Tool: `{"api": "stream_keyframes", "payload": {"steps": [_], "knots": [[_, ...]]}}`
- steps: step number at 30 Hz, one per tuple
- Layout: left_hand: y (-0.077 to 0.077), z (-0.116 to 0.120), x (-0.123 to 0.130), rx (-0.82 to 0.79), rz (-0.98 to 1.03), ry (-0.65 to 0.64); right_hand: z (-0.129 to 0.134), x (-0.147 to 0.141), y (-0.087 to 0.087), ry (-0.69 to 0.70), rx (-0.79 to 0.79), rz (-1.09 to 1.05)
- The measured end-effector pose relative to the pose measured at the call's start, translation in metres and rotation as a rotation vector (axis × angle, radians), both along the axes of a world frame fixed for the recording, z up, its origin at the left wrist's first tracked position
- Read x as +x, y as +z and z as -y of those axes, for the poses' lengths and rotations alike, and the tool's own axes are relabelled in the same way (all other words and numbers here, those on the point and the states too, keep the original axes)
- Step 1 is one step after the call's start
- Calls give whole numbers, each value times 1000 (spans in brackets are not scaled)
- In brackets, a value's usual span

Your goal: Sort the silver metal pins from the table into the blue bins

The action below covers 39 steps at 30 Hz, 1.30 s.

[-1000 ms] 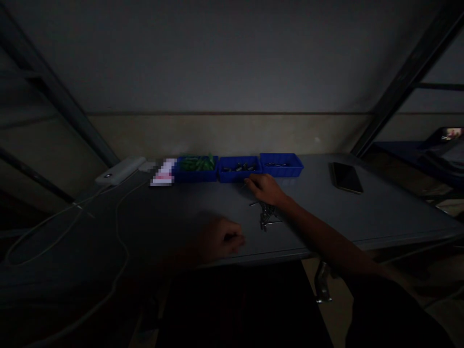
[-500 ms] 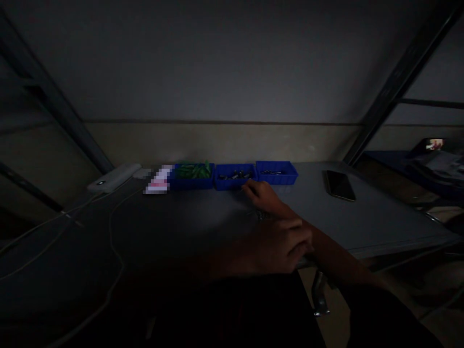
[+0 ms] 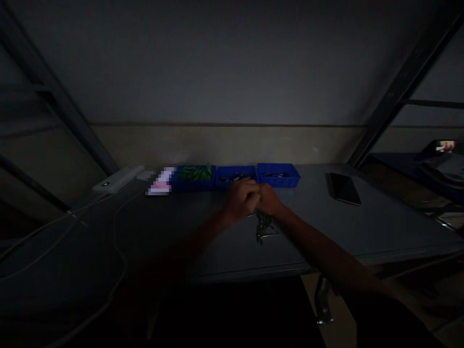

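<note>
My left hand (image 3: 241,199) and my right hand (image 3: 268,199) meet just in front of the middle blue bin (image 3: 221,185). Both have curled fingers, and whatever they may hold is hidden in the dim light. Small dark metal parts fill part of that bin. Under my right wrist, a loose heap of thin metal pieces (image 3: 264,227) lies on the grey table (image 3: 217,246). The left blue bin (image 3: 192,186) contains several green pieces (image 3: 195,172). A few slim metal pieces (image 3: 274,174) rest in the right blue bin (image 3: 284,182).
A phone (image 3: 344,188) lies to the right. At the left are a white power strip (image 3: 118,180), a pale cable (image 3: 115,237) and a blurred-out paper (image 3: 160,182). Metal frame posts (image 3: 377,116) flank the table, with a wall behind.
My left hand has moved forward and left from near the table's front edge to meet my right hand. My right hand has shifted slightly right and nearer, uncovering more of the metal heap.
</note>
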<state>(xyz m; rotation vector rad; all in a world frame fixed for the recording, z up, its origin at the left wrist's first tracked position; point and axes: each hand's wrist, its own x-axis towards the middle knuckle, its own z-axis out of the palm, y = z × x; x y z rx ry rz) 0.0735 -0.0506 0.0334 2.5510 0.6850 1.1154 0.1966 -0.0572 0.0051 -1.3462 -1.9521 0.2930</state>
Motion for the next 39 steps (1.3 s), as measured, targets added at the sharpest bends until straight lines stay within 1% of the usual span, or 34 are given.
{"api": "stream_keyframes", "payload": {"steps": [2, 3, 4, 5, 8, 12, 17, 23, 26, 30, 35, 39], "knots": [[-11, -23, -28, -97, 88, 92, -4, -3, -3, -1, -3, -64], [-16, -32, -39, -149, 119, 132, -6, -4, -4, -4, -7, -101], [-20, -38, -46, -211, 122, 156, -9, -4, -6, -7, -12, -144], [-24, -43, -50, -239, 132, 179, -11, -3, -7, -10, -17, -187], [-33, -47, -50, -223, 84, 200, -17, 1, -10, -19, -26, -301], [-38, -45, -43, -173, 57, 256, -17, 3, -9, -39, -32, -383], [-39, -43, -46, -106, 29, 255, -15, -1, -8, -44, -39, -358], [-33, -34, -45, -13, -37, 275, -18, 0, -12, -71, -24, -341], [-31, -32, -44, -36, -64, 301, -18, 0, -14, -76, -41, -314], [-35, -37, -46, -115, -74, 311, -15, -1, -12, -53, -40, -241], [-40, -41, -46, -126, -96, 342, -10, 2, -4, -29, 1, -70], [-43, -40, -44, -137, -85, 355, -10, 8, -1, 29, 55, 18]]}}
